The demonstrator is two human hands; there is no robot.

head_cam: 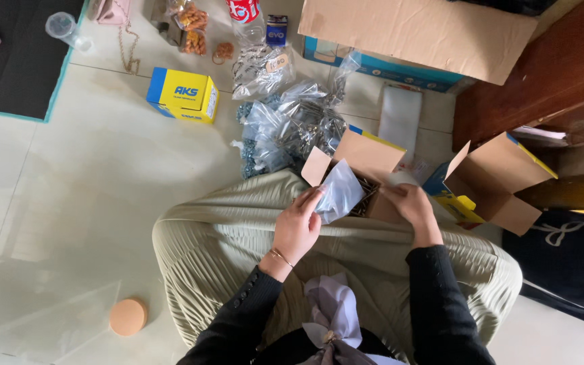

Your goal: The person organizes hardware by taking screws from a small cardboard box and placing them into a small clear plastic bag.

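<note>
A heap of clear bags filled with small metal parts (292, 128) lies on the tiled floor (69, 176) just beyond the person's knees, with a closed yellow-and-blue box (184, 94) to its left and a large cardboard carton (420, 34) behind it. To the right an empty opened carton (498, 182) lies on its side beside a dark wooden cabinet (542, 81). A round orange lid (128, 316) lies alone on the floor near the left knee, and a dark mat (21, 61) fills the upper left corner.

An open small cardboard box (359, 169) rests against the lap, flaps up, between the two hands. The left hand (297, 226) has its grip closed on a clear plastic bag (339, 191), thumb and fingers pinching the bag's lower left edge; the bag stands over the box opening. The right hand (410, 203) is curled at the right side of the box; whether its grip closes on anything, I cannot tell, as the fingertips are turned away from view.

The dark contents of the box are mostly hidden behind the bag. The snacks and bottle at the top edge are cut off.
</note>
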